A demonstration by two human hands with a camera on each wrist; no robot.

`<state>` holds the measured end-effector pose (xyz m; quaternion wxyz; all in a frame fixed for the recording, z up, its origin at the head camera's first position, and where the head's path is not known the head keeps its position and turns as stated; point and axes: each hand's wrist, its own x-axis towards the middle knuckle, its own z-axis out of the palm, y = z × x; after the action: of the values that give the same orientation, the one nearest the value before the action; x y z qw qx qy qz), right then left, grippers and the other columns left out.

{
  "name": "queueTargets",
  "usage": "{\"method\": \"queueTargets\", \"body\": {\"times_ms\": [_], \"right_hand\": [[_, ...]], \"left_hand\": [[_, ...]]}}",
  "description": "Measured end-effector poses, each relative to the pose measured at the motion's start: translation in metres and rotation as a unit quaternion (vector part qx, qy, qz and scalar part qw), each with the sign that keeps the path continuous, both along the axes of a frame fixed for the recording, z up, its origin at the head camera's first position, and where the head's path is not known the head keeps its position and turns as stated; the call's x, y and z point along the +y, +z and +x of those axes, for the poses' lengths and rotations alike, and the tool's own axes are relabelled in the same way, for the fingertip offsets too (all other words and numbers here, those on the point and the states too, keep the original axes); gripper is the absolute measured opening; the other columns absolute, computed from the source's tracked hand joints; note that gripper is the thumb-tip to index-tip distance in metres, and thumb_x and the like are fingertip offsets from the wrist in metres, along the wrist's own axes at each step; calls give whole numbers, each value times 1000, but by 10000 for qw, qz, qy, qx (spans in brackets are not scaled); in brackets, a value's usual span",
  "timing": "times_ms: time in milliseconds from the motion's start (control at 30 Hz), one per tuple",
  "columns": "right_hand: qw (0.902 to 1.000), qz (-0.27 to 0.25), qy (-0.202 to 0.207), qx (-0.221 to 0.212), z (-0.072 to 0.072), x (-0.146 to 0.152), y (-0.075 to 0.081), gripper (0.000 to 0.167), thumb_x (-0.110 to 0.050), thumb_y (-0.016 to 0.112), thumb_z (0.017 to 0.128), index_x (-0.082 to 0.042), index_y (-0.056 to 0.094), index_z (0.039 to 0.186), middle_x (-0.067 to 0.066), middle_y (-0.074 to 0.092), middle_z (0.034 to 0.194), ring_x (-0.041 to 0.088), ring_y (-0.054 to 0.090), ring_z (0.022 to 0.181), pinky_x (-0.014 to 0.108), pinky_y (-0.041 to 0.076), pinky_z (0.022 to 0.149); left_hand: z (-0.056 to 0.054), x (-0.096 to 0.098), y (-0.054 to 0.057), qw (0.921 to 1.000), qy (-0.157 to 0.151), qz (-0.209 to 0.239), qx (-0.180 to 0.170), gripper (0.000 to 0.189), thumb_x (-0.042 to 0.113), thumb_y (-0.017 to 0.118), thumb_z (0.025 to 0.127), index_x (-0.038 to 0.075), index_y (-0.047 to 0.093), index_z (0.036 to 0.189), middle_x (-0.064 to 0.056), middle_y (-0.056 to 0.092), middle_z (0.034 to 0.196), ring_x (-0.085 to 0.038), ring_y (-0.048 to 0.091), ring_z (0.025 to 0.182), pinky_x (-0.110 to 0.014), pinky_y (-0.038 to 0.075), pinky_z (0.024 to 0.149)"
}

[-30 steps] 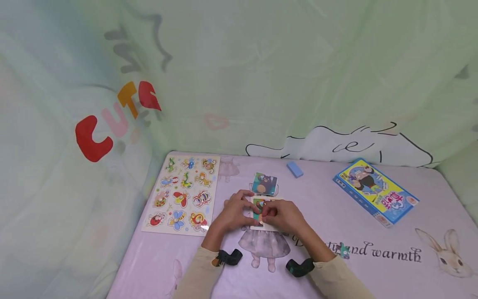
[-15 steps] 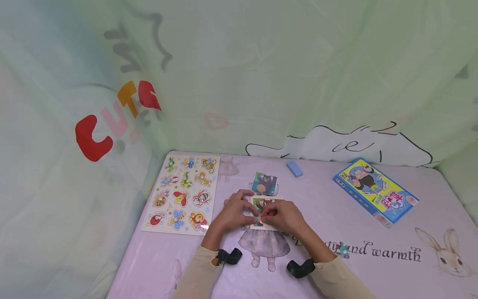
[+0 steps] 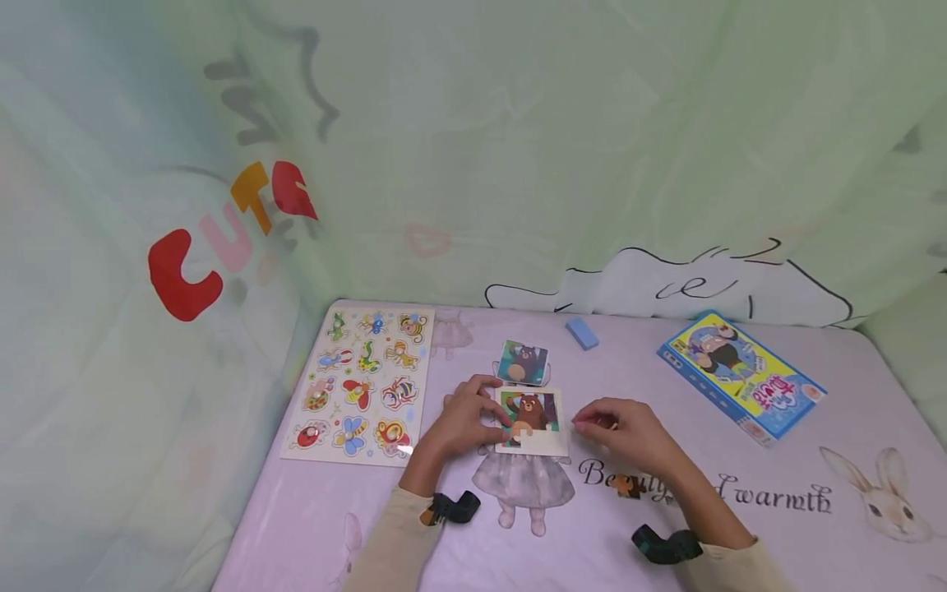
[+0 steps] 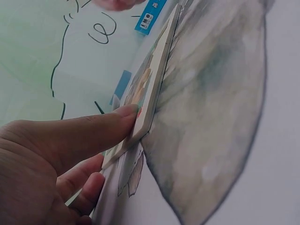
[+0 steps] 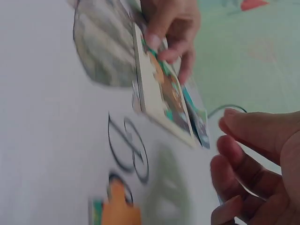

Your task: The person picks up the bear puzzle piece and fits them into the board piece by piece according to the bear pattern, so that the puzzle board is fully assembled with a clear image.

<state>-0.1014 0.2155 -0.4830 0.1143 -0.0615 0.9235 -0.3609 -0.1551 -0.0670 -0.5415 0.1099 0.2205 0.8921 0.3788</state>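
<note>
The left hand (image 3: 473, 418) holds a small square jigsaw board (image 3: 551, 446) at its left side. In the left wrist view its thumb (image 4: 105, 126) presses on the board's face, with other fingers at the edge. The board shows a brown bear, and its pale base is bare along the lower right. Just right of the board hovers the right hand (image 3: 625, 432), fingers loosely bent, thumb apart from them and nothing between. Below that hand an orange puzzle piece (image 3: 629, 486) lies on the printed cloth; it shows in the right wrist view too.
A bear picture card (image 3: 524, 363) lies directly behind the board. Farther back is a blue block (image 3: 582, 334). An insect peg puzzle (image 3: 358, 386) lies at left, a blue and yellow box (image 3: 743, 378) at right. Curtains rise behind the table.
The right hand has drawn away from the board to the right, uncovering the bear picture. The orange piece has come into view from behind the arm. The left hand stays put.
</note>
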Motion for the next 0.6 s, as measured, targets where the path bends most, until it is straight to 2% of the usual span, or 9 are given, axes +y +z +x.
{"method": "queueTargets", "body": {"times_ms": [267, 600], "right_hand": [[9986, 490, 183, -72, 19, 40, 2, 15, -28, 79, 89, -18, 78, 101, -7, 70, 92, 13, 59, 84, 23, 52, 71], [9969, 546, 382, -422, 32, 57, -10, 15, -34, 83, 84, -23, 77, 92, -12, 68, 85, 10, 56, 79, 23, 49, 71]], "left_hand": [[0, 0, 2, 9999, -18, 86, -71, 10, 27, 88, 77, 27, 80, 84, 6, 49, 151, -23, 43, 140, -50, 27, 104], [0, 0, 2, 10000, -68, 32, -29, 11, 27, 88, 77, 25, 81, 86, 4, 49, 151, -26, 44, 138, -53, 27, 105]]}}
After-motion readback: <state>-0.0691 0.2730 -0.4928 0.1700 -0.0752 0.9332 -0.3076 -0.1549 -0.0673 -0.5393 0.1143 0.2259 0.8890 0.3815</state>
